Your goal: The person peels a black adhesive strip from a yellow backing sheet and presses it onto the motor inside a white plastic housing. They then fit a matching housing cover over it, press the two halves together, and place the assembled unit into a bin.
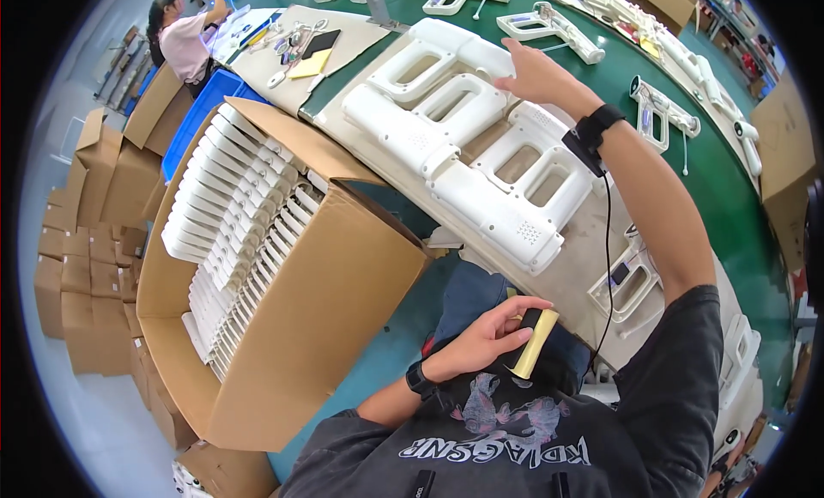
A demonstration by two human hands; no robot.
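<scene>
My left hand [481, 339] is closed on a black pad with a curled yellow backing sheet [536, 343], held in front of my shirt. My right hand [545, 73] reaches over the workbench with thumb and fingers apart. Its fingertips are at the far end of a white plastic shell [463, 47], and I cannot tell whether they touch it. Several such shells with oblong cut-outs lie side by side; a nearer shell [506, 210] has small speaker-like holes. Around my right wrist is a black band [592, 133] with a cable hanging from it.
A large open cardboard box [326, 300] packed with white shells stands at left. Behind it is a blue bin [193, 137]. Green conveyor belt [712, 189] carries gun-shaped white assemblies [554, 30]. Another black-and-yellow sheet [313, 60] lies on the bench. A person [184, 39] works far left.
</scene>
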